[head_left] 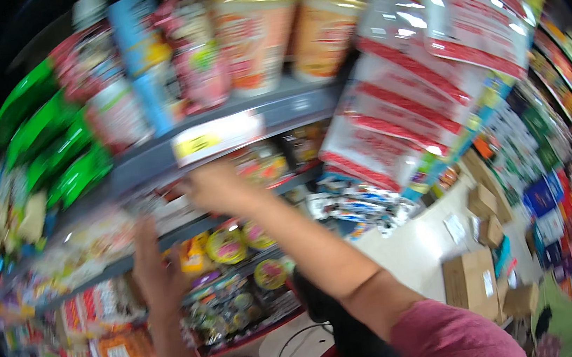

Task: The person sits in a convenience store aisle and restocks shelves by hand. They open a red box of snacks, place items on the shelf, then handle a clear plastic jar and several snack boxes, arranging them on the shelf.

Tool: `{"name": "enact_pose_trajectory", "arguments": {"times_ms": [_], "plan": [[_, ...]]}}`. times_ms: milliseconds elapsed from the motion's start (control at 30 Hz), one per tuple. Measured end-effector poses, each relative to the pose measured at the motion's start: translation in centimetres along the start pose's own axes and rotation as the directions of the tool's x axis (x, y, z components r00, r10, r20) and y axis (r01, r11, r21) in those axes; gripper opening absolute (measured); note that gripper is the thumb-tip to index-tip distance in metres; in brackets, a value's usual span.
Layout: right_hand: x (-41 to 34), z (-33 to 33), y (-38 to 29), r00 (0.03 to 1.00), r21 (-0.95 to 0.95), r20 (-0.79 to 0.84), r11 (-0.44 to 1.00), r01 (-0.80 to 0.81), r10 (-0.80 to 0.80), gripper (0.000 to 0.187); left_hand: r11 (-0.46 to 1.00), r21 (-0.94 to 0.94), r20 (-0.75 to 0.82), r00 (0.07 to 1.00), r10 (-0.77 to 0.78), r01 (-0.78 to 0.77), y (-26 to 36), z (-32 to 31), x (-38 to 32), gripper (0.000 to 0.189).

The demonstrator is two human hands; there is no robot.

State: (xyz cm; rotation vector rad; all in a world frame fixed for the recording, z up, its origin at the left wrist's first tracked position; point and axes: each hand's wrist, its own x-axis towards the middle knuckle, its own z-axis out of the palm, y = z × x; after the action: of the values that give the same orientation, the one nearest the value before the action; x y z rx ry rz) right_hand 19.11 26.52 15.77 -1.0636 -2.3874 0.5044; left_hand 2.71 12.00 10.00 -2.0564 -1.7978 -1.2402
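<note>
My right hand [217, 189] reaches into the shelf bay just under a price card [217, 136]. Its fingers are curled and blurred, near a white-fronted pack [176, 212], and whether they hold anything is hidden. To the left, my left hand [158, 270] is raised upright before the shelf, thumb apart from the fingers, with nothing seen in it. Close to its fingertips runs a row of blurred, pale packs in clear wrap [89, 243]. Yellow round-lidded tubs [226, 246] sit on the shelf below, between the two arms.
Above stand orange gold-lidded canisters [259, 38], a pink pouch [198, 56] and green bags [56, 136]. Red-and-white packs [403, 96] hang at the right, jutting outward. Cardboard boxes [470, 284] and a loop of cable [284, 350] lie on the floor.
</note>
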Motion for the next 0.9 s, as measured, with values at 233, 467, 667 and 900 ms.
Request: {"name": "enact_pose_trajectory", "arguments": {"times_ms": [233, 467, 667, 900], "plan": [[0.1, 3.2, 2.1, 0.921, 0.249, -0.345, 0.929, 0.274, -0.179, 0.035, 0.982, -0.1, -0.059, 0.984, -0.166, 0.159, 1.6, 1.8, 0.8, 0.059], [0.2, 3.1, 1.4, 0.936, 0.203, -0.299, 0.946, 0.251, -0.184, 0.034, 0.986, -0.115, -0.037, 0.992, -0.124, 0.119, 0.3, 1.7, 1.3, 0.054], [0.4, 3.1, 1.3, 0.922, 0.226, -0.331, 0.931, 0.285, -0.202, 0.038, 0.988, -0.114, -0.027, 0.993, -0.112, 0.108, -0.1, 2.0, 1.5, 0.047], [0.6, 3.7, 1.8, 0.893, 0.124, -0.378, 0.943, 0.309, -0.243, 0.04, 0.993, -0.049, -0.029, 0.994, -0.107, 0.106, -0.9, 2.2, 1.4, 0.04]]}}
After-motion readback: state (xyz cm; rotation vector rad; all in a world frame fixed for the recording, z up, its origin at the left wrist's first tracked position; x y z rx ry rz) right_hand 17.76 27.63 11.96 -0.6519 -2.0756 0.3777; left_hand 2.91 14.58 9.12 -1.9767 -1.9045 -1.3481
